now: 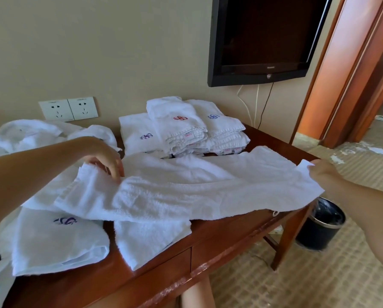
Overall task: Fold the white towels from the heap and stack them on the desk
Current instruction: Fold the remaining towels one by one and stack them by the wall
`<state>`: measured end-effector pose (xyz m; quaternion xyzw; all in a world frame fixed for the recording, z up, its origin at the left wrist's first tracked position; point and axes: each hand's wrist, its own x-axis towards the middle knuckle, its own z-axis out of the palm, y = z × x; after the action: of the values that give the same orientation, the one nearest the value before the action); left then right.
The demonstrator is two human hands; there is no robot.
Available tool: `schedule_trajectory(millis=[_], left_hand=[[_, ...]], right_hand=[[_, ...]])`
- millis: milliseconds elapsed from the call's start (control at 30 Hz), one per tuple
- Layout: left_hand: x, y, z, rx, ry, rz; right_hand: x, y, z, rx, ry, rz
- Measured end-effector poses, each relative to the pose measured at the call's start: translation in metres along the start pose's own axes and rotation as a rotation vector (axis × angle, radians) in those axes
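Left hand: fingers curled down, pinching the left end of a white towel. Right hand: pinching the towel's right corner, at the right end of the wooden desk. Towel drawn out lengthwise, sagging over the desk. Folded stacks: far side, by the wall, red and purple emblems. Unfolded heap: far left. Emblem towel: near left, purple mark up. Plain towel: just right of it, partly under the held one. Waste bin: floor, right.
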<state>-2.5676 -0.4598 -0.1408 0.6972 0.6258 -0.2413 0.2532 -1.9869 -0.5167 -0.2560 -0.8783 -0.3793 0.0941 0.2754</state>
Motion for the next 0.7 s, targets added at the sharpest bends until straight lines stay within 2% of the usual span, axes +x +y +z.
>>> schedule_trajectory(millis=[133,200,300,400,500,633,700], left_hand=[[0.014,0.032,-0.016,0.032,0.312,0.070],[0.027,0.070,-0.019,0.061,0.433,0.204],[0.043,0.148,-0.018,0.122,0.532,0.428],[0.067,0.231,-0.016,0.084,0.535,0.593],[0.101,0.296,-0.007,0.134,0.494,0.618],[0.144,0.342,0.007,0.082,0.479,0.588],[0.161,0.350,0.011,0.093,0.488,0.592]], right_hand=[[0.003,-0.017,-0.003,0.040,-0.070,-0.021],[0.009,-0.019,-0.003,0.119,-0.070,-0.024],[0.019,-0.013,-0.003,0.361,0.003,-0.017],[0.022,0.006,-0.004,0.391,-0.073,0.055],[0.026,0.014,-0.003,0.301,-0.236,0.095],[0.056,-0.012,0.007,0.234,-0.151,-0.102],[0.066,-0.035,0.014,0.210,-0.174,-0.205]])
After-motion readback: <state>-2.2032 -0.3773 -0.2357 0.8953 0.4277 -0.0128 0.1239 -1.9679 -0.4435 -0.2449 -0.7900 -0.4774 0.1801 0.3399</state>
